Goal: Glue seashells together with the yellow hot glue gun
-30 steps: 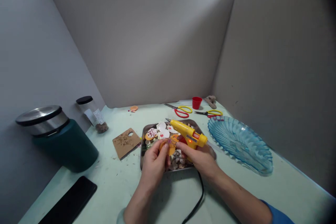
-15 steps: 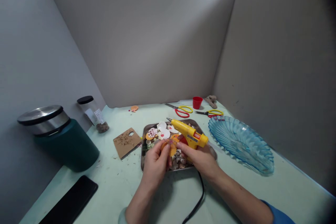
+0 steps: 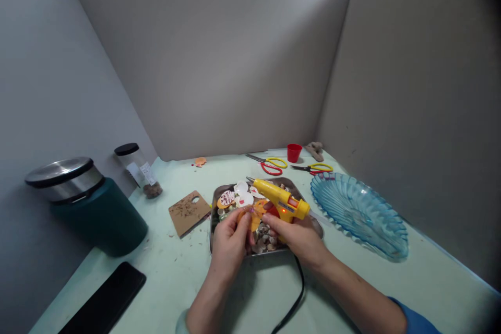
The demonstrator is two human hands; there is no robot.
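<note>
Fingers [image 3: 243,226] of the left hand [image 3: 226,242], head view, are pinched nearly together on an orange flower-like piece [image 3: 256,222], which sits above the tray [image 3: 270,253]. The right hand [image 3: 303,240] is curled round a yellow glue gun [image 3: 277,192], red lamp lit, nozzle toward 10 o'clock; its thumb tip lies at the orange piece's edge, contact unconfirmed.

Taking the tray as dial centre: cord [image 3: 300,289] at 5; phone [image 3: 105,297] at 8; tan board [image 3: 187,216] at 9, green flask [image 3: 102,219] beyond; jar [image 3: 140,169] near 10; scissors [image 3: 270,164] at 12; red cup [image 3: 294,153] near 1; blue glass dish [image 3: 360,214] at 3.

The pale green surface [image 3: 176,287] bears dark crumbs about the board. Grey partitions [image 3: 219,62] stand at 9, 12 and 3.
</note>
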